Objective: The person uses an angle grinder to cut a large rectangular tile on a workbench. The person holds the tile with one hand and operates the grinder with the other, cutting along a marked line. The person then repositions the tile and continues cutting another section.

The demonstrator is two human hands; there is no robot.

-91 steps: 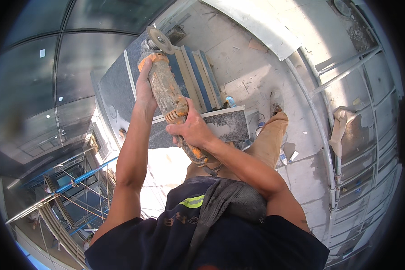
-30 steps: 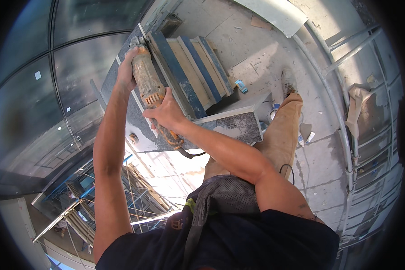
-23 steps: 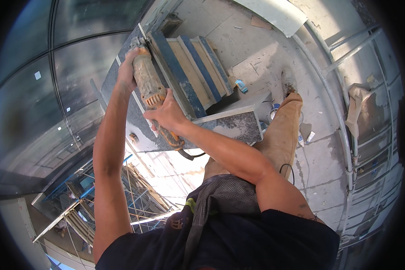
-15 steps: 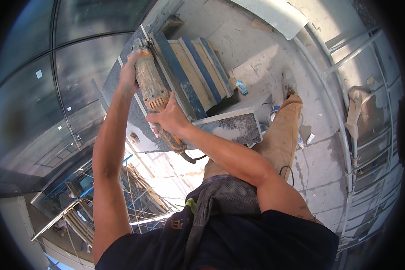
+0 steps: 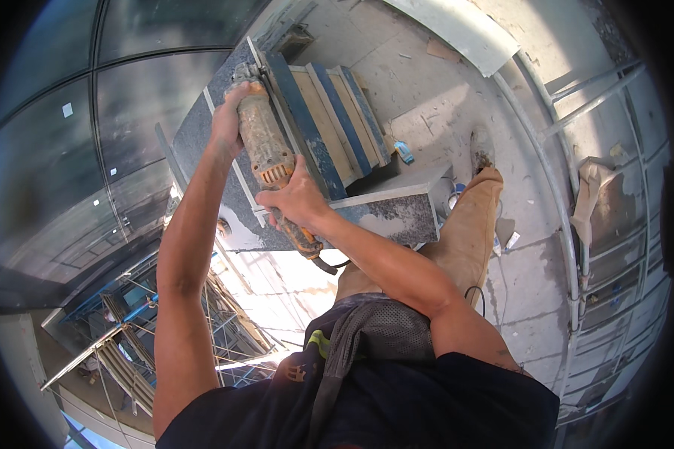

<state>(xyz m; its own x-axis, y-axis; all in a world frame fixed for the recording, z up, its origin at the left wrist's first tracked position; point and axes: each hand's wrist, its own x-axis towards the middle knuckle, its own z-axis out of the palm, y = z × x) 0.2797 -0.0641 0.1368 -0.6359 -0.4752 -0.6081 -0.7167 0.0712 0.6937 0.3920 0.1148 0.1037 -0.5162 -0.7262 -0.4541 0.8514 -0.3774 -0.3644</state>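
Observation:
A dusty orange and grey angle grinder (image 5: 263, 142) lies lengthwise between my two hands. My left hand (image 5: 229, 120) is closed round its front end, close to the metal gear head. Farther back, my right hand (image 5: 298, 196) grips the rear handle, with the thumb across the body. A black cord leaves the handle's near end. Beneath the grinder is a grey speckled stone slab (image 5: 195, 123) with pale strips along it. The grinder's head is at the slab's far end, beside a light upright edge; its disc cannot be made out.
Blue-edged wooden boards (image 5: 322, 120) stand just right of the grinder. A stone block (image 5: 397, 213) lies nearer me. Glass panels (image 5: 135, 97) rise at the left, above scaffolding (image 5: 127, 329). Metal railing (image 5: 539, 150) curves along the right. A small blue packet (image 5: 404, 152) lies on the floor.
The whole view has shifted slightly, so the grinder and both hands appear a little farther right and lower. My grip on it looks the same.

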